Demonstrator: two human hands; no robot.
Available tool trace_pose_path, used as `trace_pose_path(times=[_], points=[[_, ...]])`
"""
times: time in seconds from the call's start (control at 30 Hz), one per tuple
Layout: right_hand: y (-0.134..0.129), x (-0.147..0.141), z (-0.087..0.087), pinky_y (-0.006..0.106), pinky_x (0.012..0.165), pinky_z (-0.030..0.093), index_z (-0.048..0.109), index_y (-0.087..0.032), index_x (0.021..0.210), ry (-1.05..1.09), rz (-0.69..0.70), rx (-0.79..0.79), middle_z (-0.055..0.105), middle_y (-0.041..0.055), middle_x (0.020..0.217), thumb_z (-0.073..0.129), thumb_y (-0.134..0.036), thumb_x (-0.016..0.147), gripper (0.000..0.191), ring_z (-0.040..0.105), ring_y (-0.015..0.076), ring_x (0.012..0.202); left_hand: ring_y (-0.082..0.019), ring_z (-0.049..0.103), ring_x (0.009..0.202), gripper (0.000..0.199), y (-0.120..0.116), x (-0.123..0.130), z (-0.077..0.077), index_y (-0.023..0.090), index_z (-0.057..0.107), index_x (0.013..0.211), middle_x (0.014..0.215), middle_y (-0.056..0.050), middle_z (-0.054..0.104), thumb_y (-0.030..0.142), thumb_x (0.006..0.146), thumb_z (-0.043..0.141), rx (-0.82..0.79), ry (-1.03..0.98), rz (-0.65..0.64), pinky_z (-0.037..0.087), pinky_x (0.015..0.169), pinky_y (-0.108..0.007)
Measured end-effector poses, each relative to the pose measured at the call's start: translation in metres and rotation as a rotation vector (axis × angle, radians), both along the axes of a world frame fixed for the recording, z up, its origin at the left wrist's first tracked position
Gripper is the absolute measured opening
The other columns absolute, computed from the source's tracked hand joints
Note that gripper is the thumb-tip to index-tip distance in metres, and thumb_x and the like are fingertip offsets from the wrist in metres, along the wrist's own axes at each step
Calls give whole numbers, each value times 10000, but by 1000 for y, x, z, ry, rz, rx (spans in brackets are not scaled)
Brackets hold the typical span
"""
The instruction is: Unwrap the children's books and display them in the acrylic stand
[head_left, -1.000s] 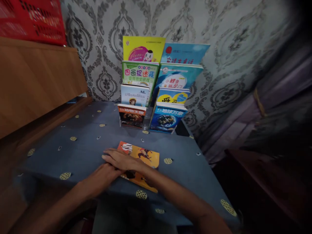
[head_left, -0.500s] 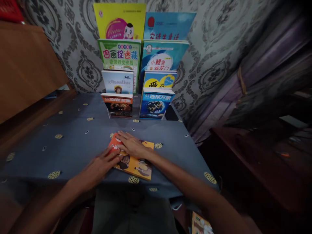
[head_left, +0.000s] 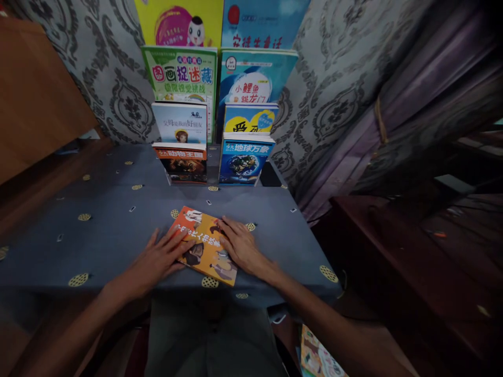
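Note:
An orange and yellow book with an illustrated cover lies flat and slightly turned on the table, near its front edge. My left hand rests at the book's left side, fingers stretched out over the cover's edge. At the right side lies my right hand, its fingers spread and touching the cover's upper right part. Neither hand is gripping the book. Most of the cover shows between them.
A rack holds several upright books, such as a blue earth book and a green book. Beside it lies a dark flat object. The grey pineapple-patterned tablecloth covers the table. More books lie low at the right.
My right hand has slid from the book's upper left across to its right side, uncovering the title. My left hand stays at the left edge. The view has shifted slightly.

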State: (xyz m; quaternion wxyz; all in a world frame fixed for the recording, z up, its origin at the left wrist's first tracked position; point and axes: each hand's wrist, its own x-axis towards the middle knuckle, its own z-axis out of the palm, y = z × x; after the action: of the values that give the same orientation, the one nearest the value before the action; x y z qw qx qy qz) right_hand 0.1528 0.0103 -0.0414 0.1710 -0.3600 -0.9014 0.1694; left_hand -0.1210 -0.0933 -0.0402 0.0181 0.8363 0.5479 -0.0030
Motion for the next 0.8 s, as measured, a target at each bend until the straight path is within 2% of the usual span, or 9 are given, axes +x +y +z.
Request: trace_pose_path(times=[0.1, 0.17, 0.23, 0.33, 0.43, 0.53, 0.6, 0.7, 0.8], points=[[-13, 10, -8, 535, 1129, 376, 461, -139, 1458, 22, -82, 37, 453, 185, 1518, 361, -321, 1019, 485, 435, 302, 1390, -295, 290, 1494, 516, 24, -2, 13, 450, 358, 1499, 1552, -30, 453, 428, 995, 465, -3, 36, -68, 153, 1196, -622], [-26, 16, -13, 555, 1087, 414, 436, -141, 1474, 23, -148, 66, 434, 199, 1522, 381, -340, 1013, 505, 444, 326, 1372, -281, 265, 1505, 495, 42, 0, 26, 434, 390, 1487, 1545, -32, 462, 335, 1006, 451, 29, 62, -109, 153, 1201, -604], [-40, 23, -16, 556, 1029, 461, 423, -162, 1483, 32, -196, 100, 429, 204, 1514, 406, -352, 1005, 515, 475, 340, 1332, -282, 290, 1496, 513, 60, 6, 35, 393, 429, 1473, 1524, -58, 488, 206, 995, 421, 67, 97, -99, 195, 1193, -593], [-59, 31, -13, 523, 980, 504, 470, -211, 1449, 76, -206, 144, 460, 185, 1469, 431, -335, 998, 469, 517, 323, 1266, -284, 432, 1416, 581, 84, 17, 39, 341, 483, 1443, 1489, -86, 523, 74, 935, 391, 72, 99, -39, 318, 1150, -557], [-64, 36, -1, 506, 939, 529, 580, -240, 1334, 102, -187, 143, 523, 161, 1384, 448, -325, 995, 373, 552, 307, 1194, -249, 574, 1282, 620, 98, 27, 36, 323, 550, 1386, 1452, -69, 562, 17, 873, 385, 66, -7, -10, 393, 1118, -492], [-47, 30, 17, 525, 965, 516, 655, -215, 1213, 113, -154, 122, 577, 161, 1320, 420, -322, 1011, 329, 556, 305, 1190, -248, 618, 1211, 527, 103, 32, 33, 280, 652, 1257, 1344, -65, 647, 43, 866, 390, 88, -123, 35, 428, 1090, -469], [-27, 15, 26, 529, 1060, 461, 638, -195, 1253, 141, -68, 96, 575, 156, 1361, 368, -339, 1034, 377, 509, 291, 1289, -258, 634, 1175, 435, 101, 34, 30, 237, 682, 1195, 1285, -84, 678, 97, 896, 399, 114, -184, 74, 461, 1054, -459], [7, -24, 30, 480, 1176, 357, 489, -137, 1437, 166, 120, -4, 469, 161, 1510, 318, -447, 1046, 528, 390, 255, 1433, -259, 647, 1124, 362, 97, 37, 21, 193, 661, 1200, 1240, -115, 688, 167, 921, 432, 173, -275, 94, 501, 1002, -438], [38, -65, 25, 453, 1211, 302, 374, -76, 1509, 128, 221, -140, 397, 184, 1562, 320, -507, 1035, 643, 330, 254, 1478, -257, 656, 1073, 355, 93, 38, 12, 184, 634, 1217, 1152, -119, 704, 173, 909, 458, 199, -333, 113, 525, 955, -422]])
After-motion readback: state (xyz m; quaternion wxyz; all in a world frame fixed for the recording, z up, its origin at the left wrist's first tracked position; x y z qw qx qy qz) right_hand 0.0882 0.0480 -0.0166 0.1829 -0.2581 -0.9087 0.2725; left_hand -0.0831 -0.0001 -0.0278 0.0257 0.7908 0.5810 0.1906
